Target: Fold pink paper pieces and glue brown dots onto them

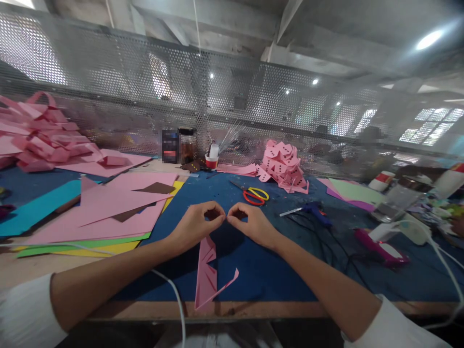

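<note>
Where the pink sheets lie: spread over the left side of the blue mat, beyond the left forearm.
Left hand: thumb and forefinger curled into a ring, tips together.
Pink strip: on the body side of the left hand, the nearer of the two; its long axis runs from the table's near edge away toward that hand, notched, with a thin tail out to the right.
Right hand: a matching ring, tips beside the left's; whether either pinches something small is too fine to tell.
Scissors: just beyond the right hand, handles toward it.
Glue gun: farther right, nozzle pointing left.
</note>
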A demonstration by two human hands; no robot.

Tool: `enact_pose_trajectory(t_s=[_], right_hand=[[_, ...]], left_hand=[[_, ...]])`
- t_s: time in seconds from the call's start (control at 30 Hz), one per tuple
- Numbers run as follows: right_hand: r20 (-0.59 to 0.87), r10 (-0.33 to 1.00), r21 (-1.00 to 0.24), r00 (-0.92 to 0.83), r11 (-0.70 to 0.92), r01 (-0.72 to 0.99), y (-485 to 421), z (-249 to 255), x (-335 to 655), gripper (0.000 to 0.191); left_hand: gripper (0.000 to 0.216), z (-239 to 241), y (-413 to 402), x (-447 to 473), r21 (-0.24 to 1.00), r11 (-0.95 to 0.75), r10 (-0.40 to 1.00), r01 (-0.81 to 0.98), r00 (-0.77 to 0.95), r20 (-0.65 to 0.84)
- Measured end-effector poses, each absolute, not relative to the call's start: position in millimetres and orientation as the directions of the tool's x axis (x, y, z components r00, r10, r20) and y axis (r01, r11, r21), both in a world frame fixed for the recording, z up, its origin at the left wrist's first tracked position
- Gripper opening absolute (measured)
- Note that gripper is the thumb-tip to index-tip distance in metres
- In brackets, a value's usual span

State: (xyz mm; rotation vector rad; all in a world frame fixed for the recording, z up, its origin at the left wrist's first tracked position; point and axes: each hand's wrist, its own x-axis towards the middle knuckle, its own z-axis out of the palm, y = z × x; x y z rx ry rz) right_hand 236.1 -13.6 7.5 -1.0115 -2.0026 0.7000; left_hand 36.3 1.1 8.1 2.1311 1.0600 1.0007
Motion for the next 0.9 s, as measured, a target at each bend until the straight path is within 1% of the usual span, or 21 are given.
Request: enact_pose_trajectory(t_s=[0.2, 0.43, 0.7, 0.9], right_hand=[[0.384, 0.832, -0.745, -0.401, 0.536, 0.398, -13.1, 6.6, 236.3, 0.012], [0.428, 0.829, -0.722, -0.359, 0.553, 0.416, -9.6, 4.1, 237.0, 0.012], [0.428, 0.827, -0.718, -0.365, 0.556, 0.419, -10.3, 4.2, 238.7, 0.013], [0.447, 0.819, -0.695, -0.361, 0.572, 0.436, -10.3, 5.5, 237.2, 0.008]], left_hand=[[0.016, 6.8, 1.8, 35.5, 0.735, -0.538, 0.831, 0.412, 0.407, 0.38], [0.02, 6.9, 1.6, 35.7, 0.76, -0.505, 0.849, 0.409, 0.391, 0.354], [0.019, 6.9, 4.0, 34.8, 0.731, -0.519, 0.847, 0.443, 0.377, 0.374], [0.018, 5.6, 2.8, 36.7, 0.727, -0.523, 0.845, 0.445, 0.384, 0.372]])
